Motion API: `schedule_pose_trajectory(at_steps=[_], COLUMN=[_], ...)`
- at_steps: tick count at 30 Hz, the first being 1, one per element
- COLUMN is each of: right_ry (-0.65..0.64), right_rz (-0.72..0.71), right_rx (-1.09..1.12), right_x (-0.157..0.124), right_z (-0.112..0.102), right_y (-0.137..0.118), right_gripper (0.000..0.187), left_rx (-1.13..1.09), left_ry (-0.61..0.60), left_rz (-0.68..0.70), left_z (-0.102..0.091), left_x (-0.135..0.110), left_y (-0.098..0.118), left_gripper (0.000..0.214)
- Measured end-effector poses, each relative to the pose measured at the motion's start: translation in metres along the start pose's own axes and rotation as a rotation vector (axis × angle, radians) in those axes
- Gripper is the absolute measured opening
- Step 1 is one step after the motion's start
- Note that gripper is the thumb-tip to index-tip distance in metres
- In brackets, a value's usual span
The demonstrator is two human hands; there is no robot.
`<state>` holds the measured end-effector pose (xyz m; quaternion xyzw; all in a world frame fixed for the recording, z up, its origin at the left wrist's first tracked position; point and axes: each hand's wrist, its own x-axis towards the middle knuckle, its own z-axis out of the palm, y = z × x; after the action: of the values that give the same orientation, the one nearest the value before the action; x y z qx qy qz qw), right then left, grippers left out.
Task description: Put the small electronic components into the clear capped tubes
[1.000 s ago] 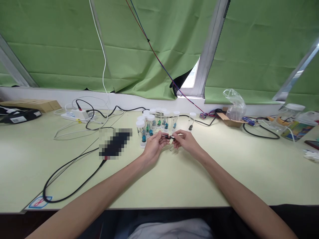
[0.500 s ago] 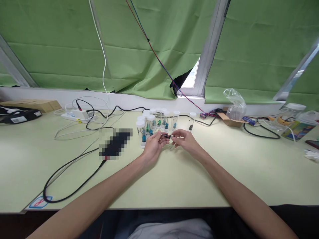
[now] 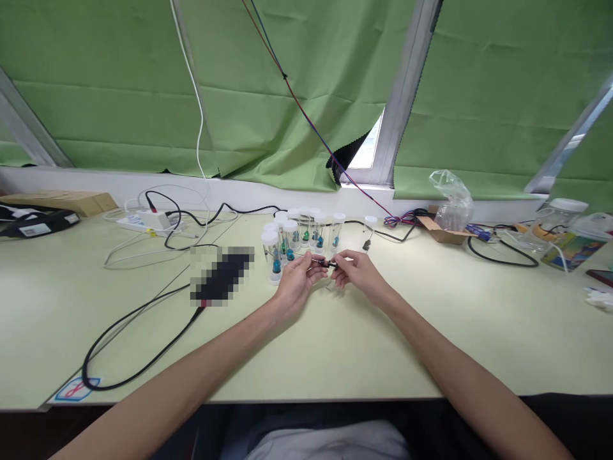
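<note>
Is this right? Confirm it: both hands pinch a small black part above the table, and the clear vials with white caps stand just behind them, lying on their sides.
Not quite. The left hand and right hand do pinch the small black part above the table, but the head view shows the clear vials standing upright behind them, not lying on their sides.

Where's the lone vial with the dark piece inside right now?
In the head view the lone vial stands upright on the table, right of the cluster of vials, just beyond the right hand.
</note>
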<state>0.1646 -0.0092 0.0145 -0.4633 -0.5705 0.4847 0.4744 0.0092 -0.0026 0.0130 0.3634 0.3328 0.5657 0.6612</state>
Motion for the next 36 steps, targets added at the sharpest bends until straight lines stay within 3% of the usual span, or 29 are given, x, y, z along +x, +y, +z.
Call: schedule_pose_trajectory(at_steps=[16,22,29,36], right_ry=[0.031,0.022,-0.011,0.001], right_rz=[-0.082,-0.074,-0.062,-0.013], right_rx=[-0.052,-0.059,-0.031,-0.057], right_x=[-0.0021,-0.0025,-0.0003,-0.0022], right_z=[0.0001,-0.0006,-0.0021,0.0001], right_y=[-0.0017,-0.0029,0.0017,-0.0027], right_gripper=[0.022,0.026,0.037,0.03], left_rx=[-0.018,0.052,0.093,0.107], left_ry=[0.027,-0.009,-0.078,-0.08], left_rz=[0.019,0.024,0.048,0.042], left_z=[0.0012,-0.0015,-0.0052,-0.0034], left_x=[0.0012,-0.0007,-0.0023,-0.0042], left_y=[0.001,0.0003,-0.0011,0.0], left_gripper=[0.027,0.013,0.024,0.023])
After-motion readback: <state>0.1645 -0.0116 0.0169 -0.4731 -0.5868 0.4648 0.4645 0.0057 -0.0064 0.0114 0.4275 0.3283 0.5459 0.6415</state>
